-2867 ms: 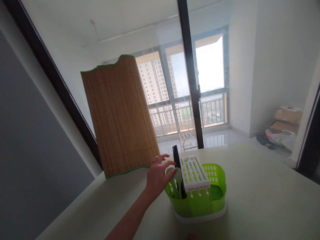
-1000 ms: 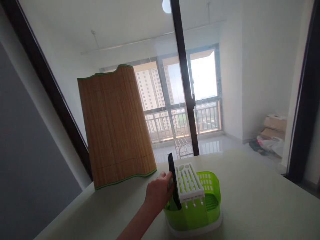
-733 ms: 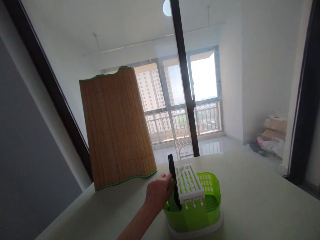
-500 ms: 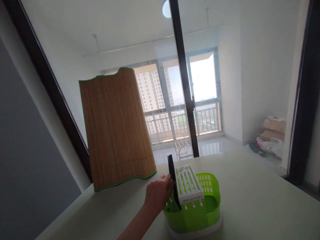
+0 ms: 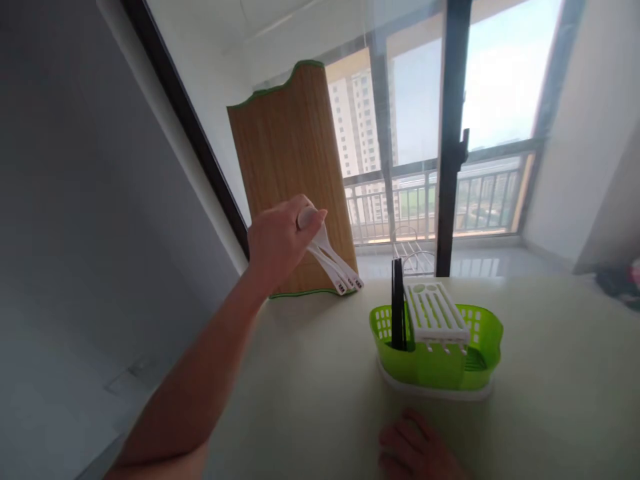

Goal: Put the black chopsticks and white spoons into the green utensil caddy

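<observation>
In my left hand (image 5: 283, 233), raised left of the basket and in front of the bamboo mat, are white spoons (image 5: 333, 263). Its fingers are closed around their bowl ends, and the handles slant down to the right, with dark printed marks at their tips. My right hand (image 5: 415, 447) rests at the table's near side, below the basket, fingers loosely bent and apart with nothing seen in them. The green basket (image 5: 440, 370) stands on a white base. Black chopsticks (image 5: 397, 307) stand upright in its left part, beside a white slotted rack (image 5: 437, 313) with hooks.
A bamboo mat (image 5: 287, 147) with green edging stands upright at the back of the pale table (image 5: 310, 400). Beyond are a dark-framed glass door (image 5: 453, 133), a wire rack (image 5: 415, 259) and a balcony railing. A grey wall (image 5: 125, 233) lies to the left.
A hand was at the black chopsticks in the basket; now the chopsticks stand free. My left hand holds white spoons further left, and my right hand shows at the bottom. The view has shifted.
</observation>
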The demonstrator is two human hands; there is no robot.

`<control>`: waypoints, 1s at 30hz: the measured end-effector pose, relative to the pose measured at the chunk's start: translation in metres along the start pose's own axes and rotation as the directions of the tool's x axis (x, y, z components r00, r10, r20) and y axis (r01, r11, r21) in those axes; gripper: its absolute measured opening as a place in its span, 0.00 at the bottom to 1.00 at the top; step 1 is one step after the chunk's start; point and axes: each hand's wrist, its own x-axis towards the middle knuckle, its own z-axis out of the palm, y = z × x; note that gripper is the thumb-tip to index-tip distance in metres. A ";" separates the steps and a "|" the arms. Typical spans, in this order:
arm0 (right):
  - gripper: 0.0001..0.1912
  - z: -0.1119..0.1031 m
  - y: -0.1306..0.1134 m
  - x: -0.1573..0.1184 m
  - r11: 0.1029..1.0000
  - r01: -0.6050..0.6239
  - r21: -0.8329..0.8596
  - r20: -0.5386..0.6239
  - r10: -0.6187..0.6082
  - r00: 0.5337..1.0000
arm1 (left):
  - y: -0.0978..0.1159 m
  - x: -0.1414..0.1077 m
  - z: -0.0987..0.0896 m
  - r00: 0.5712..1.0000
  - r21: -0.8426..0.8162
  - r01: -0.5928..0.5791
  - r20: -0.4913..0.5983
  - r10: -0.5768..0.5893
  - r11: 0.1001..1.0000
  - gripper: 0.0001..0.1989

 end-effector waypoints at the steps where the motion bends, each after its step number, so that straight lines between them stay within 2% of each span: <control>1: 0.11 0.002 0.004 0.001 0.997 0.062 -0.052 -0.030 -0.064 0.998 | -0.013 0.001 -0.010 1.000 0.046 0.017 0.015 -0.018 0.999 0.26; 3: 0.12 -0.001 0.008 0.002 0.985 0.119 -0.128 -0.108 -0.133 0.985 | -0.038 -0.008 -0.020 0.992 0.126 0.017 0.123 -0.032 0.992 0.25; 5: 0.12 -0.008 0.010 0.003 0.974 0.157 -0.163 -0.147 -0.182 0.972 | -0.061 -0.029 -0.016 0.948 0.155 -0.045 0.319 -0.007 0.987 0.23; 8: 0.10 -0.018 0.010 0.005 0.959 0.218 -0.180 -0.113 -0.240 0.964 | -0.096 -0.071 0.010 0.803 0.108 -0.142 0.594 0.050 0.984 0.19; 12: 0.13 -0.022 0.010 0.007 0.951 0.245 -0.187 -0.069 -0.261 0.963 | -0.137 -0.119 0.048 0.635 0.068 -0.148 0.771 0.042 0.987 0.11; 14: 0.14 -0.021 0.011 0.006 0.946 0.261 -0.192 -0.070 -0.278 0.958 | -0.153 -0.137 0.062 0.579 0.073 -0.133 0.815 0.018 0.988 0.08; 17: 0.14 -0.014 0.012 0.002 0.949 0.268 -0.163 -0.073 -0.283 0.956 | -0.172 -0.155 0.079 0.528 0.080 -0.122 0.849 -0.004 0.989 0.07; 21: 0.14 0.004 0.007 -0.008 0.996 0.088 -0.026 -0.218 -0.091 0.972 | -0.186 -0.168 0.101 0.477 0.082 -0.129 0.879 -0.011 0.988 0.08; 23: 0.16 0.011 0.005 -0.011 0.999 0.045 0.017 -0.259 -0.039 0.965 | -0.189 -0.171 0.111 0.454 0.081 -0.136 0.891 -0.010 0.987 0.09; 25: 0.16 0.012 0.003 -0.012 0.998 0.059 0.021 -0.257 -0.051 0.965 | -0.190 -0.173 0.120 0.436 0.077 -0.142 0.900 -0.007 0.987 0.10; 30: 0.15 0.001 -0.001 -0.005 0.999 0.026 0.038 -0.195 -0.018 0.981 | -0.191 -0.179 0.133 0.423 0.072 -0.127 0.906 -0.012 0.989 0.11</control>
